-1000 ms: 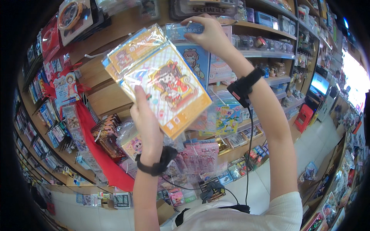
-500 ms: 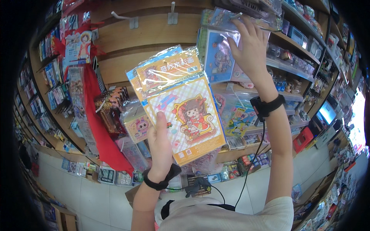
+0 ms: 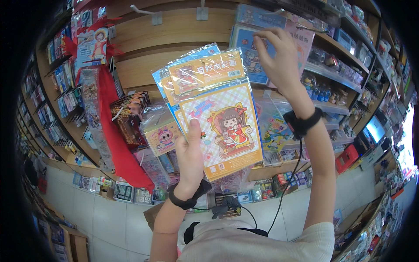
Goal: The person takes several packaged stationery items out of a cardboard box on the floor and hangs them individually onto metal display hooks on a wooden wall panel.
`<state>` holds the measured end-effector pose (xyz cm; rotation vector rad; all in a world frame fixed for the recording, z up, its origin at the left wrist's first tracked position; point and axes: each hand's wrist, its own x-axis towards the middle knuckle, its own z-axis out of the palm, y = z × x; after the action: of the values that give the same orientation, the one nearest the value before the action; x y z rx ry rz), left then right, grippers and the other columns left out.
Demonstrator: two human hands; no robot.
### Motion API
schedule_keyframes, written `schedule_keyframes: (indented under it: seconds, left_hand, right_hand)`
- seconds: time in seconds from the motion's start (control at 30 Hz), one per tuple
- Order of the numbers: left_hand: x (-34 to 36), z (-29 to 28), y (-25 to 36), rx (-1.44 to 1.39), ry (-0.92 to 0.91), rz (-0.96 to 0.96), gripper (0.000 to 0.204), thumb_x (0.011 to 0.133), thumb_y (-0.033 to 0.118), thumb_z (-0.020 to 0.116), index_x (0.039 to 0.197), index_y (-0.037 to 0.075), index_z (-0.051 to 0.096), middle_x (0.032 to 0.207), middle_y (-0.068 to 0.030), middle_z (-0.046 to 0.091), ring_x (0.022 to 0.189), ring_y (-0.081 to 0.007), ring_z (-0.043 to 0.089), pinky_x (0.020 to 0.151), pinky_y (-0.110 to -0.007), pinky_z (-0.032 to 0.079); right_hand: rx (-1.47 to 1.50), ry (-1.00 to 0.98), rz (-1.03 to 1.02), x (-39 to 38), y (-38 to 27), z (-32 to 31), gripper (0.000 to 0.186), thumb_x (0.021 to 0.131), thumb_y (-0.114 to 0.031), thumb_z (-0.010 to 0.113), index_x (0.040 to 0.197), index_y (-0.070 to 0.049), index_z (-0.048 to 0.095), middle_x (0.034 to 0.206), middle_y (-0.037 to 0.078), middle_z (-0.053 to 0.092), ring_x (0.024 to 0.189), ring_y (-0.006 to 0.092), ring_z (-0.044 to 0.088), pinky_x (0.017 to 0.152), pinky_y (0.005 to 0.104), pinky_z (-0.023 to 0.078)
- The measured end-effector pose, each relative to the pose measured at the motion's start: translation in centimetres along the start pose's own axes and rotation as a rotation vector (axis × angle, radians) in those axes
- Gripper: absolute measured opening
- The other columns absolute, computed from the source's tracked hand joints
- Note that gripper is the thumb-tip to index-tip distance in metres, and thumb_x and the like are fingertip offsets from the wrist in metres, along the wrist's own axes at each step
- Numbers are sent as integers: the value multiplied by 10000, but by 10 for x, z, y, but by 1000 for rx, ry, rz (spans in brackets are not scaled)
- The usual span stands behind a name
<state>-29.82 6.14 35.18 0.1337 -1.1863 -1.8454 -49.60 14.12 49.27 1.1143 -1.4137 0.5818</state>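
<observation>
Where the person's pale shirt (image 3: 257, 240) meets the lower edge of my view, two bare forearms reach up, each with a black band at the wrist, and a thin black cable (image 3: 288, 187) hangs from the right one. Close in, the left hand (image 3: 190, 161) grips a stack of flat packets (image 3: 229, 126) by its left edge, thumb pressed on the front; I see the clear-wrapped stack tilted and fanned, an orange packet foremost with a cartoon girl in a red dress, blue ones peeking out behind. Farther up, the right hand (image 3: 281, 59) is raised with bent fingers before a blue packet (image 3: 251, 52) hanging at the wall, though I can't tell whether it grasps or even touches it. Just beside that hangs a pink packet (image 3: 302, 43). Left of the stack is a small packet with a pink character (image 3: 163, 137), and beyond it a red cloth (image 3: 113, 148) trails down. Behind are wooden slats (image 3: 170, 37) with white hooks (image 3: 202, 13); off to the right, loaded shelves lead to a glowing screen (image 3: 371, 126).
</observation>
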Motion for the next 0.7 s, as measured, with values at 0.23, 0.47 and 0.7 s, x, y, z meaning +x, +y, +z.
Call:
schedule_keyframes:
  seconds: [0.23,0.47,0.7]
  left_hand:
    - [5,3,5,222,25,191,335,884,309,519,881,-19,587,765,9,570,668,-34,455,611,-202,378]
    - [8,-1,-1,28,33,45,348,906,319,472,841,-4,585,737,20,553,653,-16,435,583,-188,361]
    - [9,-4,-8,104,108,119,280,916,294,455,805,55,552,682,59,468,600,-9,374,550,-181,328]
  right_hand:
    - [890,-326,331,-1,-51,-23,198,735,-119,660,756,30,531,698,104,592,624,108,551,576,231,437]
    - [786,-278,301,-1,-20,-16,184,743,-89,633,818,30,514,691,66,579,633,96,548,574,229,431]
    - [828,197,383,25,18,-26,187,812,-29,557,980,-5,477,800,89,605,706,62,561,567,184,416]
